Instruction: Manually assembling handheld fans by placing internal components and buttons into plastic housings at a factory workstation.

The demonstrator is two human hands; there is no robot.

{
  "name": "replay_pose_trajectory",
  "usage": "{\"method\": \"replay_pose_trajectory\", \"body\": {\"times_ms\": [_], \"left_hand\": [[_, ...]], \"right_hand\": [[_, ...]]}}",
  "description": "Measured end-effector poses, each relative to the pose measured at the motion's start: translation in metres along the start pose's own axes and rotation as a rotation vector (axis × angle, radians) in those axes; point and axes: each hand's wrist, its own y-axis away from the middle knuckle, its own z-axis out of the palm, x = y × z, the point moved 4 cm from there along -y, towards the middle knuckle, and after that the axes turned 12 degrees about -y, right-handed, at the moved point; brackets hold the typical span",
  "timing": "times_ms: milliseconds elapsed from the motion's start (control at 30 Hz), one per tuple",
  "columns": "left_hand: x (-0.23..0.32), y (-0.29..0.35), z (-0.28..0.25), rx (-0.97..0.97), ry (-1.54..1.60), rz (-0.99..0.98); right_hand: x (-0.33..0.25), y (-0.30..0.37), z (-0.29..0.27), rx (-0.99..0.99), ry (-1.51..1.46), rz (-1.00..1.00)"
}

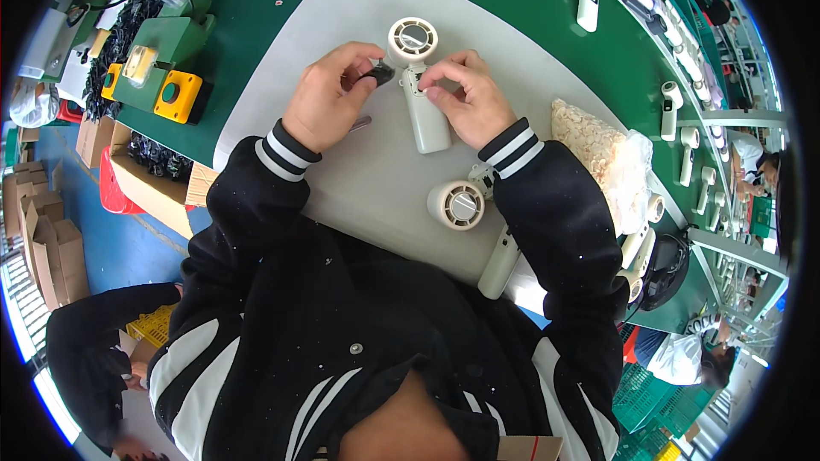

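Observation:
My left hand pinches a small glossy black piece between thumb and fingers, just left of a white handheld fan. The fan lies on the grey mat, its round head pointing away from me and its handle toward me. An opening with dark parts shows at the top of the handle. Over that opening my right hand has thumb and forefinger brought together; anything between them is too small to name. Nearer to me, a second fan lies partly under my right sleeve. A slim metallic or dark stick lies beside my left wrist.
A bag of small beige pieces stands right of my right arm. More white fans line the green bench's right side. At left are a green press with yellow button boxes and a carton of black parts. Other people are nearby.

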Motion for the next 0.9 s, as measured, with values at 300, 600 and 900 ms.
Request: {"method": "replay_pose_trajectory", "body": {"times_ms": [300,600,900], "left_hand": [[-0.007,0.003,0.017,-0.041,0.506,-0.194],[0.005,-0.001,0.017,-0.056,0.538,-0.185],[0.01,-0.005,0.028,-0.003,-0.067,-0.079]], "right_hand": [[0.006,-0.006,0.006,0.011,-0.144,0.02],[0.003,-0.005,-0.004,0.097,-0.383,-0.019],[0.009,-0.005,-0.002,0.07,-0.131,0.122]]}}
